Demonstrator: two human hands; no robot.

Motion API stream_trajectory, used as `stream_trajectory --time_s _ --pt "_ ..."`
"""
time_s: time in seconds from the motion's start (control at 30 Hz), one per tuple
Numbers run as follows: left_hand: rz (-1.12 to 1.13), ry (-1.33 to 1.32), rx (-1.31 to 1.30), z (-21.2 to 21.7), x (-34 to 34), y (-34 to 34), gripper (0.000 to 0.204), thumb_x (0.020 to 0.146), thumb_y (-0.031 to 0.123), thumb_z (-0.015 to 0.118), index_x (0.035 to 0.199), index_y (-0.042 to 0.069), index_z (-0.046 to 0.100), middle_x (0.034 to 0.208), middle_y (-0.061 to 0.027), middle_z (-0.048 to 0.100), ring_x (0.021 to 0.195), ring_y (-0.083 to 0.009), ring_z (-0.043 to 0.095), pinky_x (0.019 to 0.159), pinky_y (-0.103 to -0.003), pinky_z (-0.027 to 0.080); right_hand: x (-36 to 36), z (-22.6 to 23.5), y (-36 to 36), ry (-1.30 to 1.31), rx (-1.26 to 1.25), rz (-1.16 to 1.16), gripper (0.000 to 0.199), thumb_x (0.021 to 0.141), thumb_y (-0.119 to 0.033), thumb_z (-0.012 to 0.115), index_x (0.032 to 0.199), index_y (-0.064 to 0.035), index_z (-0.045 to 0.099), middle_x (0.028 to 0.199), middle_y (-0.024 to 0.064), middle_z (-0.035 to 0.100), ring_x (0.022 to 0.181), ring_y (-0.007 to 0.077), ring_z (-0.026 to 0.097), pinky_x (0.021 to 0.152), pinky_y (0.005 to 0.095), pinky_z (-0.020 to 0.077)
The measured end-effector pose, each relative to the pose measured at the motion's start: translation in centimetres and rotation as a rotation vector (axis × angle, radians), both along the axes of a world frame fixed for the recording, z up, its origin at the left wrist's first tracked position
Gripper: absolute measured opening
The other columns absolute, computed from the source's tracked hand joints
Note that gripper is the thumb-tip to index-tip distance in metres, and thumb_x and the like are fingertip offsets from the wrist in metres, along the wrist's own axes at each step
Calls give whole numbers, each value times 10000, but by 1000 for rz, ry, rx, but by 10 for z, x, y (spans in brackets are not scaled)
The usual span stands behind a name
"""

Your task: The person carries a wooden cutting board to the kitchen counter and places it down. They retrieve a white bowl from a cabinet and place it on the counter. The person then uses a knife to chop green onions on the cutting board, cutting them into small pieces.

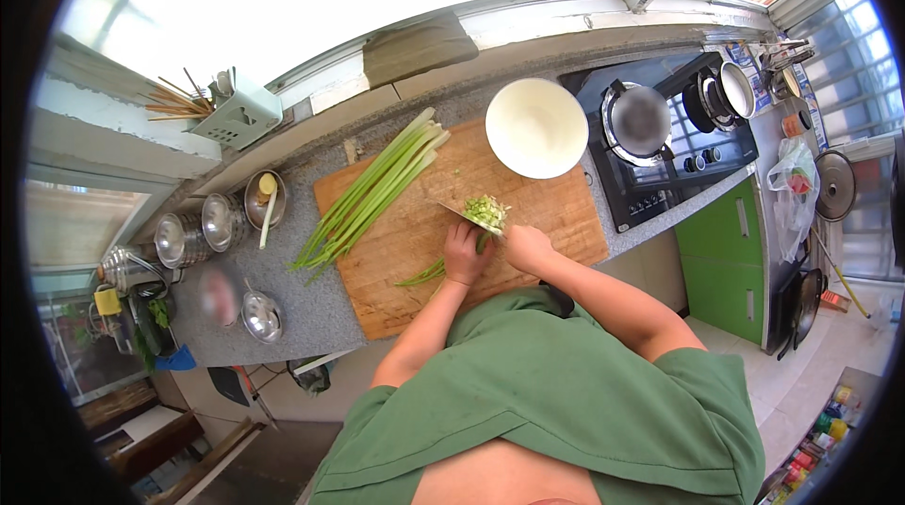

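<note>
My right hand (530, 248) is closed round the handle of a kitchen knife (452, 209), whose blade slants across in front of my left hand. My left hand (467, 255) presses down on a few thin green stalks (424, 273), their leafy ends sticking out to its left. Finely chopped green pieces (486, 213) lie heaped against the far side of the blade. Under both hands is a wooden cutting board (566, 227). A bundle of long pale-green stalks (377, 182) lies across its left part, reaching past the edge onto the counter.
A white bowl (537, 128) stands at the board's far right, near a black gas hob (641, 198). Metal bowls (262, 315) and a pan with a ladle (269, 203) sit on the left counter. A chopstick holder (240, 111) is by the window.
</note>
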State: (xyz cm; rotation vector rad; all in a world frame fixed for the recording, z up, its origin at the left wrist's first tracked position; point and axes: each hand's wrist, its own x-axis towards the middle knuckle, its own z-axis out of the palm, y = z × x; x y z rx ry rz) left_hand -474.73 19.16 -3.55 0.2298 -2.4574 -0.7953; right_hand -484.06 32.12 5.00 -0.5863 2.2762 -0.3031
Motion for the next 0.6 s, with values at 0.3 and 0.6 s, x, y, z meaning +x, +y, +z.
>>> stream_trajectory --time_s 0.3,0.6 --pt "-6 -3 12 4 0 1 227 672 116 733 856 44 621 952 -123 587 911 -329 561 767 -415 502 4 -18 14 114 -288 -92 241 800 -120 544 973 -97 710 830 260 662 827 433 645 761 522 516" --pt "-8 -67 60 17 14 1 279 674 141 761 877 30 605 1008 -165 564 972 -368 541 827 -465 472 5 5 26 109 -283 -16 299 806 -131 550 1056 -108 711 814 256 661 796 431 642 758 513 516"
